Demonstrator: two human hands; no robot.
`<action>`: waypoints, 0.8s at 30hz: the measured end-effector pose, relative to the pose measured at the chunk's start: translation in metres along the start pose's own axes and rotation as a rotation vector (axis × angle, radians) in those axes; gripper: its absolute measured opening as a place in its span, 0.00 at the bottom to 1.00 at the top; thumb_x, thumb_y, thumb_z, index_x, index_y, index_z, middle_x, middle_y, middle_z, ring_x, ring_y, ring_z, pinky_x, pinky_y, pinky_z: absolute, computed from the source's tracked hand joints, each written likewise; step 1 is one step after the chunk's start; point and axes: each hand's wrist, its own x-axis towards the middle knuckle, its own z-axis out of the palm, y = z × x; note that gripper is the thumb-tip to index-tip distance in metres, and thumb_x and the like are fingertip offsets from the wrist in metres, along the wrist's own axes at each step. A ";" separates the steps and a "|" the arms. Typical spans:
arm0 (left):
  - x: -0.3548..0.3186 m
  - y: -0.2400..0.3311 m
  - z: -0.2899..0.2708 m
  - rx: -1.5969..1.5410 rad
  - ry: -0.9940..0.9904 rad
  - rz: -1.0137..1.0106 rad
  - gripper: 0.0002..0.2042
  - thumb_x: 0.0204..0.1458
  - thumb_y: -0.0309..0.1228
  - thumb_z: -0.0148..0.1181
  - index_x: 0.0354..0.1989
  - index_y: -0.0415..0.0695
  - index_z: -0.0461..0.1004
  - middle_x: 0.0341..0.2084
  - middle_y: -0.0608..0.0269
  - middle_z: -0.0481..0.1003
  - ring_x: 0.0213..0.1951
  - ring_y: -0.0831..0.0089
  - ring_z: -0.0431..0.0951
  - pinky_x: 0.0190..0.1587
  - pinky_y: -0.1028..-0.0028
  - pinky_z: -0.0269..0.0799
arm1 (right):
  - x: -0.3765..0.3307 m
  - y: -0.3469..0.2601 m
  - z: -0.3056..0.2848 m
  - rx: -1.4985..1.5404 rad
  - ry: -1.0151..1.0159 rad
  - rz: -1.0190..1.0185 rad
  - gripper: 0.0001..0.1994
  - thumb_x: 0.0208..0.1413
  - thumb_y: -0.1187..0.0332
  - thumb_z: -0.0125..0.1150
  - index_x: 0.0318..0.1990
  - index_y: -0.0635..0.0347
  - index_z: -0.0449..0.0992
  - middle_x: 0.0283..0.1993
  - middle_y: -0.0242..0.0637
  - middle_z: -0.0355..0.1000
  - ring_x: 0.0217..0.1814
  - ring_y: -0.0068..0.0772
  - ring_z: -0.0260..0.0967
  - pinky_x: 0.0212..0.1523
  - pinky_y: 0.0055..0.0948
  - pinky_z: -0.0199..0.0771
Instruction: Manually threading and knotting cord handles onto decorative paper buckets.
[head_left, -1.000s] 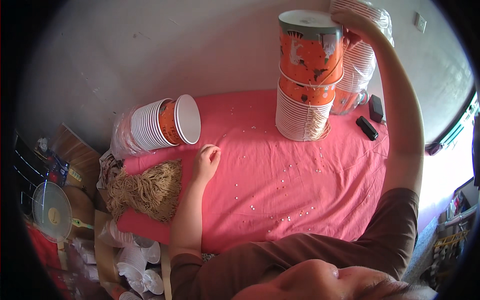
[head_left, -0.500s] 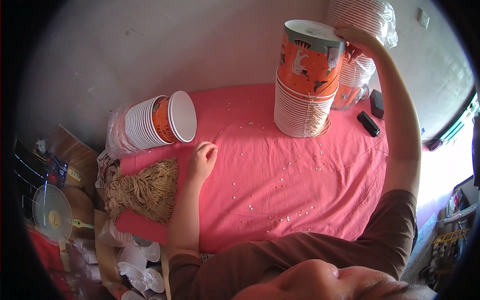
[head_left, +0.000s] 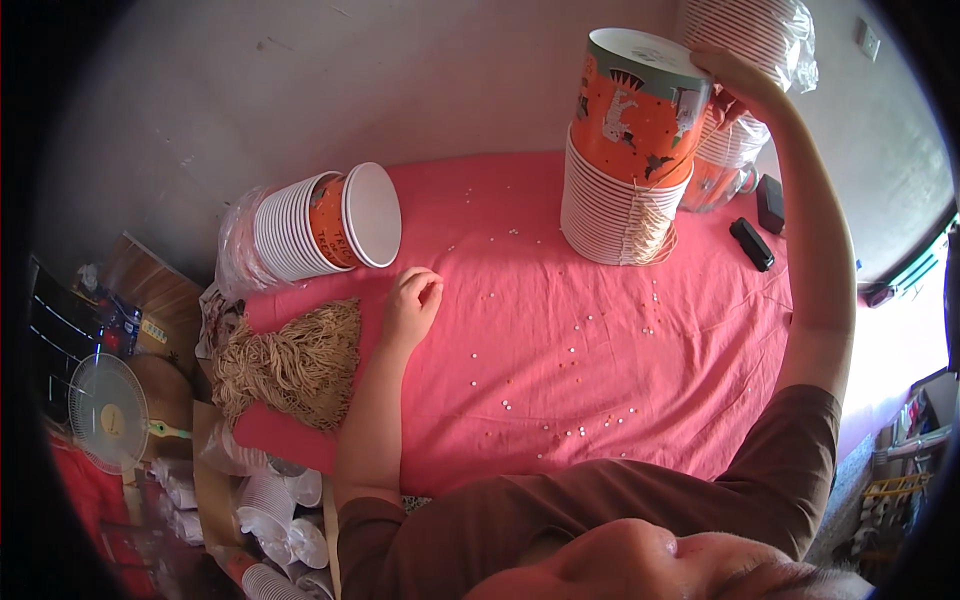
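Observation:
An orange paper bucket [head_left: 640, 125] with a grey-green band and Halloween figures stands upside down, its white base up, at the top of a nested bucket stack [head_left: 600, 205] with many white rims. My right hand [head_left: 728, 85] grips its base edge at the right, with some fingers hidden around the side. Thin beige cords [head_left: 650, 235] hang down the stack's front right side. My left hand [head_left: 413, 300] is curled above the tablecloth, fingers and thumb drawn together, with nothing visible in it. Just beyond it lies a second row of nested paper buckets [head_left: 325, 225] on its side, partly in clear plastic.
A heap of beige cords [head_left: 295, 365] lies on the pink tablecloth [head_left: 480, 330], which has small white and orange bits on it. Plastic-wrapped buckets [head_left: 740, 40] rise behind the upright stack. A black stapler-like object [head_left: 752, 245] lies at the right. A fan [head_left: 108, 412] stands at left.
The whole view has shifted slightly, so the table's things appear a little higher and farther right. Both hands keep about the same pose and place.

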 end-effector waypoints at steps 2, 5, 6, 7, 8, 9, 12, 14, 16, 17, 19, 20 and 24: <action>-0.001 -0.002 -0.001 0.010 -0.004 0.004 0.04 0.53 0.26 0.62 0.35 0.40 0.77 0.37 0.57 0.77 0.43 0.58 0.77 0.46 0.64 0.74 | -0.003 0.000 -0.002 -0.008 0.018 -0.019 0.17 0.64 0.51 0.42 0.47 0.52 0.69 0.28 0.36 0.66 0.16 0.27 0.69 0.15 0.29 0.77; -0.002 -0.001 -0.001 0.017 -0.003 0.007 0.04 0.53 0.26 0.62 0.35 0.41 0.77 0.37 0.58 0.77 0.43 0.58 0.77 0.46 0.64 0.74 | -0.001 0.006 -0.003 -0.006 -0.003 -0.011 0.21 0.63 0.47 0.43 0.48 0.54 0.70 0.28 0.36 0.66 0.17 0.30 0.70 0.16 0.31 0.78; -0.002 0.000 -0.001 0.013 -0.001 0.003 0.04 0.53 0.26 0.62 0.35 0.41 0.77 0.37 0.58 0.77 0.43 0.58 0.77 0.46 0.64 0.73 | 0.002 0.011 -0.005 0.024 -0.021 0.017 0.23 0.63 0.45 0.43 0.47 0.55 0.71 0.28 0.37 0.67 0.17 0.32 0.71 0.17 0.33 0.78; -0.002 -0.001 0.000 0.012 0.002 0.008 0.04 0.53 0.26 0.62 0.35 0.41 0.77 0.37 0.58 0.77 0.43 0.58 0.77 0.46 0.64 0.73 | 0.004 0.015 -0.005 0.053 -0.039 0.045 0.25 0.62 0.43 0.43 0.46 0.56 0.72 0.28 0.37 0.67 0.18 0.33 0.72 0.18 0.34 0.78; -0.002 -0.002 0.001 0.000 0.002 0.008 0.04 0.52 0.26 0.62 0.35 0.41 0.77 0.37 0.58 0.77 0.43 0.58 0.77 0.46 0.64 0.73 | 0.001 0.018 -0.004 0.057 -0.026 -0.010 0.28 0.61 0.39 0.44 0.47 0.57 0.72 0.30 0.38 0.68 0.23 0.35 0.74 0.20 0.35 0.79; -0.002 -0.003 0.001 -0.012 0.002 0.009 0.04 0.52 0.26 0.63 0.35 0.41 0.77 0.37 0.58 0.77 0.43 0.59 0.77 0.45 0.64 0.73 | 0.002 0.020 -0.003 0.020 0.016 -0.035 0.29 0.61 0.38 0.45 0.48 0.57 0.73 0.31 0.38 0.69 0.25 0.34 0.75 0.20 0.35 0.79; -0.003 -0.003 0.002 0.000 0.000 0.018 0.04 0.52 0.23 0.62 0.35 0.38 0.77 0.36 0.56 0.77 0.41 0.59 0.78 0.44 0.66 0.73 | 0.004 0.020 -0.007 -0.059 0.143 -0.127 0.27 0.61 0.42 0.50 0.51 0.57 0.76 0.31 0.35 0.71 0.28 0.31 0.75 0.25 0.33 0.78; -0.001 -0.003 0.003 -0.003 -0.005 0.025 0.04 0.52 0.23 0.62 0.35 0.38 0.77 0.36 0.56 0.77 0.40 0.60 0.78 0.44 0.66 0.73 | 0.009 0.015 -0.011 -0.380 0.419 -0.445 0.21 0.63 0.51 0.55 0.48 0.60 0.79 0.32 0.33 0.74 0.28 0.28 0.73 0.30 0.28 0.75; 0.000 -0.003 0.003 -0.005 -0.014 0.026 0.04 0.52 0.23 0.62 0.35 0.38 0.77 0.36 0.56 0.77 0.40 0.60 0.78 0.44 0.66 0.73 | -0.002 0.010 -0.008 -0.372 0.661 -0.654 0.14 0.62 0.59 0.59 0.44 0.62 0.80 0.33 0.33 0.76 0.33 0.23 0.71 0.37 0.26 0.72; 0.000 -0.004 0.001 -0.005 -0.011 0.021 0.04 0.52 0.24 0.62 0.35 0.39 0.77 0.36 0.57 0.77 0.41 0.59 0.77 0.44 0.65 0.73 | -0.013 0.000 -0.003 -0.380 0.757 -0.754 0.13 0.62 0.61 0.59 0.45 0.61 0.80 0.34 0.35 0.76 0.35 0.22 0.71 0.39 0.26 0.73; 0.003 -0.003 0.003 -0.005 -0.013 0.017 0.04 0.52 0.26 0.63 0.34 0.40 0.77 0.36 0.58 0.77 0.42 0.59 0.77 0.45 0.64 0.73 | -0.031 -0.011 0.004 -0.206 0.736 -0.854 0.10 0.60 0.67 0.61 0.44 0.62 0.79 0.37 0.37 0.76 0.37 0.27 0.72 0.41 0.27 0.73; 0.001 -0.004 0.002 -0.005 -0.011 0.006 0.04 0.52 0.26 0.63 0.34 0.40 0.77 0.36 0.58 0.77 0.42 0.58 0.77 0.45 0.64 0.73 | -0.054 -0.035 0.019 -0.280 0.725 -0.873 0.13 0.62 0.64 0.56 0.48 0.62 0.77 0.42 0.41 0.75 0.42 0.33 0.74 0.41 0.29 0.77; -0.003 -0.008 -0.001 -0.003 0.014 0.026 0.04 0.51 0.25 0.63 0.35 0.40 0.77 0.36 0.56 0.77 0.42 0.57 0.77 0.44 0.64 0.74 | -0.091 -0.079 0.086 -0.234 0.656 -1.131 0.08 0.54 0.68 0.62 0.39 0.60 0.78 0.38 0.42 0.74 0.36 0.42 0.75 0.36 0.35 0.74</action>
